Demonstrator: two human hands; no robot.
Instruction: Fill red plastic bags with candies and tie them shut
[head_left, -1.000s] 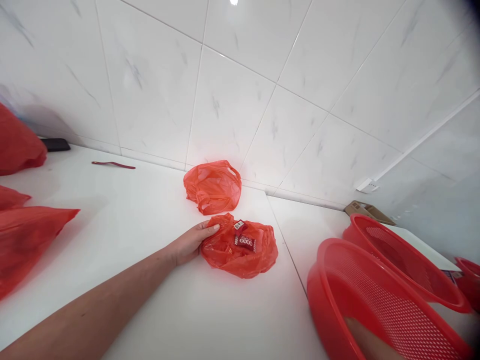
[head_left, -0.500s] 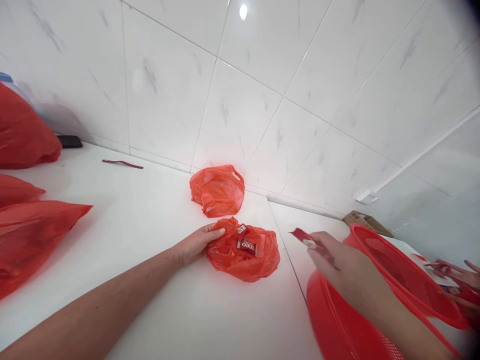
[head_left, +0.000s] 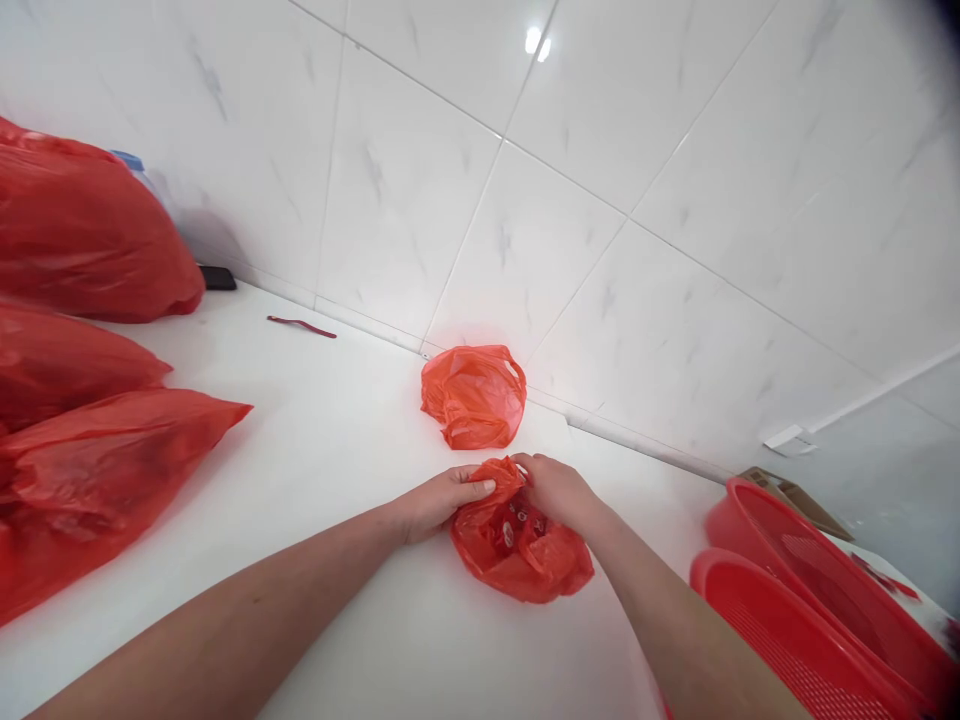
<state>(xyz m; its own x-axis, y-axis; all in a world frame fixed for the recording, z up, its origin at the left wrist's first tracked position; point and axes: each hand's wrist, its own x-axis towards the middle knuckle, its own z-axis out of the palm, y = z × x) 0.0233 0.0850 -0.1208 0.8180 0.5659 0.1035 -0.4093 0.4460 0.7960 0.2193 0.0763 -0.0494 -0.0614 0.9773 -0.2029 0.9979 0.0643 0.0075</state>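
A small red plastic bag (head_left: 555, 575) sits on the white table in front of me, its mouth facing up. Several dark red wrapped packets (head_left: 517, 525) with white print lie inside it. My left hand (head_left: 442, 503) pinches the bag's left rim, thumb on top. At the upper right of the same bag, my right hand (head_left: 556, 490) is closed on the rim, its fingertips partly hidden by the plastic. Just behind stands a second red plastic bag (head_left: 474, 398), thin and crumpled, with a handle loop showing.
Large filled red bags (head_left: 82, 230) crowd the left side. Near the tiled wall lie a black flat object (head_left: 218, 278) and a dark red strip (head_left: 302, 326). Red perforated baskets (head_left: 780, 610) stand at the right, with a cardboard box (head_left: 799, 505) behind them.
My right hand has come left from above the baskets to the bag; the red packet it held is no longer visible in it. The view has shifted left.
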